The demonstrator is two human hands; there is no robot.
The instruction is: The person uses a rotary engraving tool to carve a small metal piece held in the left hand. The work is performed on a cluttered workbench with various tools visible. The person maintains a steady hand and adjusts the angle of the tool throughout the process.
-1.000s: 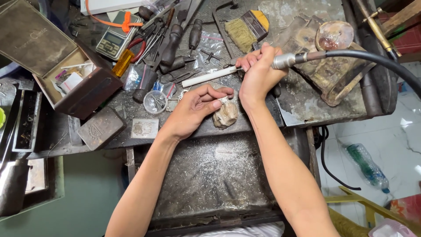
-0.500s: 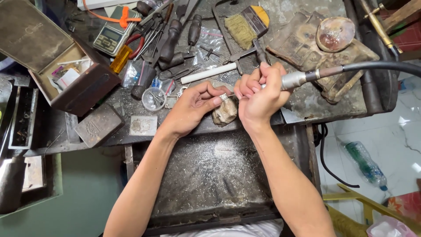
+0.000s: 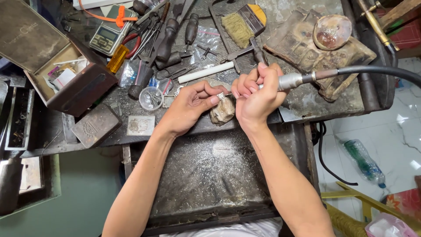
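A: Bench first. Your dark, scarred metal workbench (image 3: 307, 103) runs the width of the view; its front edge cuts across just under your wrists. Below it the grey pull-out tray dusted with filings (image 3: 210, 175) sits wide and bare, the only open room near you.

B: And the sides?

A: Crowded on your left: an open brown cardboard box (image 3: 66, 74) at the bench edge, a flat square metal block (image 3: 96, 127) beside it, and a heap of dark-handled hand tools (image 3: 169, 37) behind. A white rod (image 3: 206, 72) lies just beyond your knuckles. On your right, a black flexible shaft hose (image 3: 377, 72) arcs off past the bench edge.

B: Hands?

A: Your right hand (image 3: 256, 98) is clenched around the silver rotary handpiece (image 3: 289, 81), tip pointing left. Your left hand (image 3: 190, 105) pinches a small silver ring (image 3: 221, 95) between thumb and fingertips.

B: Where is the ring?

A: Right over the worn wooden bench pin (image 3: 222, 112), at the front edge, between both hands. Whether the tip touches it, you cannot tell.
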